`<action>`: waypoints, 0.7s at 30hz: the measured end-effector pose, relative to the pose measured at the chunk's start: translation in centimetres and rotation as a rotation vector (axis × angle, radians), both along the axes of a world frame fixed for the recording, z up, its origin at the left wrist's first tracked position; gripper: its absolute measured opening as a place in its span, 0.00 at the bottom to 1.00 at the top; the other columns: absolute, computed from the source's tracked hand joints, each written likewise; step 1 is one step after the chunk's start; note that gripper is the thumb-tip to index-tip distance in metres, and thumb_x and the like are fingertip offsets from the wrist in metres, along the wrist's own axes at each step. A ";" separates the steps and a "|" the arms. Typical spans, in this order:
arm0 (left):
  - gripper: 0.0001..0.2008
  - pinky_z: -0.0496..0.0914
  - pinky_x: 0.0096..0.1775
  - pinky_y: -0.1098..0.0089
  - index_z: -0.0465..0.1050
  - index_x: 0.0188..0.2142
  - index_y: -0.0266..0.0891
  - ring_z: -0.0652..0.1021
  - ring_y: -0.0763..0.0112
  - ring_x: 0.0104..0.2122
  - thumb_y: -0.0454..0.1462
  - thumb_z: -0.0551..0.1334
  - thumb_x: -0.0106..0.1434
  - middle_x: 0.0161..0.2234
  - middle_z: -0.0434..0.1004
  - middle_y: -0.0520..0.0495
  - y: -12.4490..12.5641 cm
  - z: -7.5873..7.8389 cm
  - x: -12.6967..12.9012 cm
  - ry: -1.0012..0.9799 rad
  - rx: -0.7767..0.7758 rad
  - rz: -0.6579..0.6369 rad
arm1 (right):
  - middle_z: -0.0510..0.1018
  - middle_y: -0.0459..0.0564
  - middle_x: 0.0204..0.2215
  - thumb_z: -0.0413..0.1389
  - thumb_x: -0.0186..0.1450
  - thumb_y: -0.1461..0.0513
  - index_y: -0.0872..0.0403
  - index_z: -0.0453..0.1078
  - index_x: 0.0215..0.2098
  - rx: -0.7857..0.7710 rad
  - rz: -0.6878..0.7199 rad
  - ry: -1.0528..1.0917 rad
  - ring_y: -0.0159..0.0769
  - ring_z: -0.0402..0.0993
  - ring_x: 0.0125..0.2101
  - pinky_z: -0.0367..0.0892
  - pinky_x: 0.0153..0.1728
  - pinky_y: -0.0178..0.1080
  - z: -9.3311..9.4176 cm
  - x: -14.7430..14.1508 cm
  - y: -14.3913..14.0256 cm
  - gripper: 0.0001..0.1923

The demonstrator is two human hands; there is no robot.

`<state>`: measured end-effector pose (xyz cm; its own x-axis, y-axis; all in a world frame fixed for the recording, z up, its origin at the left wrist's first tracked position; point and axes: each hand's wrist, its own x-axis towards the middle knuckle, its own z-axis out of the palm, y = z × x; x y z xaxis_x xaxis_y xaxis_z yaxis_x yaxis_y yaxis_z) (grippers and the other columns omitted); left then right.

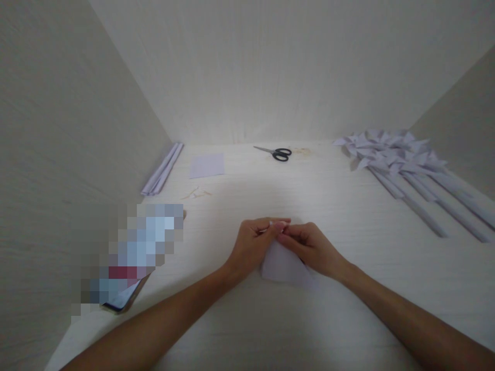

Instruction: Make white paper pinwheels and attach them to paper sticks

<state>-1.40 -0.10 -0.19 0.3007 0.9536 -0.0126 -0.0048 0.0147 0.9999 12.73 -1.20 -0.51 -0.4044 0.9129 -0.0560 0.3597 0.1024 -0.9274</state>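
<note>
Left hand [253,245] and right hand [309,247] meet at table [270,319] centre, fingertips pinched together on the top of a folded white paper [284,268] lying just in front of them. Far side: scissors [276,152], small paper sheet [207,165], rolled sticks [162,169] by the left wall. Right: pinwheels [402,159] in a row; left edge: phone [124,299], partly blurred.
</note>
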 end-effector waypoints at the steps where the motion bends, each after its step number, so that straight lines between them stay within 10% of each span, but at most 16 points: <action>1: 0.10 0.67 0.38 0.72 0.76 0.26 0.38 0.75 0.70 0.34 0.39 0.57 0.54 0.32 0.78 0.48 -0.1 0.0 0.1 0.013 0.000 -0.006 | 0.52 0.40 0.14 0.45 0.60 0.56 0.56 0.55 0.16 0.025 -0.003 -0.007 0.23 0.47 0.15 0.43 0.14 0.30 -0.1 -0.1 0.0 0.18; 11: 0.17 0.65 0.26 0.74 0.74 0.20 0.35 0.74 0.71 0.24 0.44 0.55 0.54 0.23 0.76 0.47 0.5 0.0 -0.2 0.032 -0.037 0.278 | 0.49 0.39 0.11 0.47 0.59 0.56 0.55 0.50 0.12 0.062 -0.010 -0.091 0.22 0.44 0.13 0.41 0.13 0.30 0.3 0.0 -0.2 0.21; 21: 0.15 0.65 0.22 0.74 0.70 0.21 0.35 0.75 0.70 0.23 0.46 0.59 0.50 0.26 0.77 0.45 2.4 -0.4 -1.2 -0.205 -0.122 0.476 | 0.66 0.43 0.10 0.47 0.59 0.54 0.55 0.58 0.15 -0.166 -0.031 0.012 0.23 0.58 0.10 0.53 0.11 0.27 0.3 0.0 -0.6 0.18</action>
<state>-2.59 2.26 -0.54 -0.1569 0.9806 -0.1179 -0.2345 0.0790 0.9689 12.74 -1.77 -0.17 -0.3781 0.9033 -0.2027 0.3490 -0.0637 -0.9349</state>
